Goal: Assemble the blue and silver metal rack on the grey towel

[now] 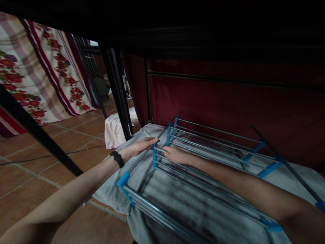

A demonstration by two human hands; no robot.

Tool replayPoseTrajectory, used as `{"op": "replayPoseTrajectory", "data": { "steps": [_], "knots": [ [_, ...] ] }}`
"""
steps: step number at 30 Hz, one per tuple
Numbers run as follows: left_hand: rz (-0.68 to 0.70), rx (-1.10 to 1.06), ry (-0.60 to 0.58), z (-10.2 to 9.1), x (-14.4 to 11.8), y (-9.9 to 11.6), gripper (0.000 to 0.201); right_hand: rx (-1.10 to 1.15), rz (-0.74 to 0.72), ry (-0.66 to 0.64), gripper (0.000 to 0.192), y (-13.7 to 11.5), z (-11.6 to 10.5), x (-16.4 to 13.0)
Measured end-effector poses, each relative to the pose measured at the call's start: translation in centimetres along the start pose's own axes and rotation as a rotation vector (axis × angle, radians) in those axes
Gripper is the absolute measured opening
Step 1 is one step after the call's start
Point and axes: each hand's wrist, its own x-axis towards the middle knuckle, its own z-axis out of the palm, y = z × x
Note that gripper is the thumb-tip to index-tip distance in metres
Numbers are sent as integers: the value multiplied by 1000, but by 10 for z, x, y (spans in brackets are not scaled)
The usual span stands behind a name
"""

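Note:
A metal rack [203, 142] with grey tubes and blue plastic joints lies on its side on a grey towel [177, 200]. My left hand [141, 146], with a black band at the wrist, rests on the rack's left upright tube near a blue joint [154, 157]. My right hand [175, 154] reaches in among the horizontal tubes and closes around one just right of that joint. Both forearms stretch out from the bottom of the view.
Black metal frame posts [118, 91] rise behind the rack, and a diagonal black bar [38, 132] crosses the left. A dark red cloth [228, 101] hangs at the back. A floral sheet [38, 74] hangs left over a terracotta tile floor [38, 169]. A pale pink cloth [114, 130] lies by the post.

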Motion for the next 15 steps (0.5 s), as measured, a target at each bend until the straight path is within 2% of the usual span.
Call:
{"op": "replayPoseTrajectory", "data": {
  "steps": [3, 7, 10, 15],
  "knots": [
    [-2, -17, 7, 9, -3, -8, 27, -81, 9, -25, 37, -7, -2, 2],
    [41, -33, 40, 15, -1, -7, 21, -85, 17, 36, 44, -10, 3, 12],
    [44, -45, 53, 12, 4, -12, 24, -124, 19, 38, 42, -10, 11, 24],
    [29, -98, -18, 4, 11, -23, 26, -88, -15, 50, 35, -7, 19, 38]
  ]
}}
